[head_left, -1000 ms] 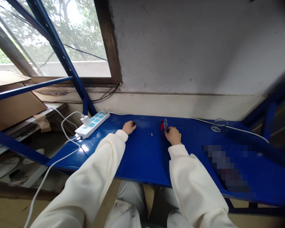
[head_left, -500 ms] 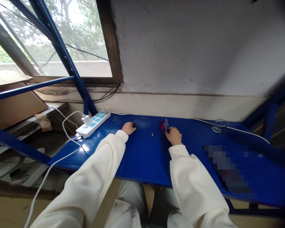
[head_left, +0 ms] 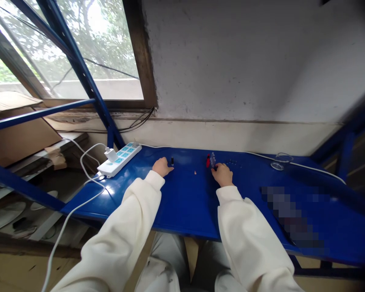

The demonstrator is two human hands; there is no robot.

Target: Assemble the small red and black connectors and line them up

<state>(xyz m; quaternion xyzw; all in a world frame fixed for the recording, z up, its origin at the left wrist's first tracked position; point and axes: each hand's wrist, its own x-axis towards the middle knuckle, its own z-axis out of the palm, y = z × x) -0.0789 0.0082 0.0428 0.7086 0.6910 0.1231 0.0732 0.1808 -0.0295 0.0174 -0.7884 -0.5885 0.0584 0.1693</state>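
Note:
My left hand (head_left: 162, 166) rests at the table's far left part, thumb stretched out and fingers apart. Just to its right a small upright bottle with a black top (head_left: 172, 161) stands, seemingly apart from the hand. My right hand (head_left: 222, 174) has its thumb and fingertips at the lower edge of a clear, lobed plastic piece (head_left: 213, 158). Right beside that piece, on its left, is a small red object (head_left: 208, 161) whose kind is too small to tell. Between my hands lies a tiny skin-coloured piece (head_left: 195, 172).
Several tiny clear bits (head_left: 232, 162) are scattered beyond my right hand on the blue table (head_left: 185, 202). A white power strip (head_left: 120, 159) with a plugged-in charger stands at left. A round clear item (head_left: 277, 166) and a white cable lie at right, behind a blurred-out dark object (head_left: 292, 215).
My left hand has let go of the small black-topped bottle and drawn back slightly to the left, leaving it standing upright. My right hand has stayed in place.

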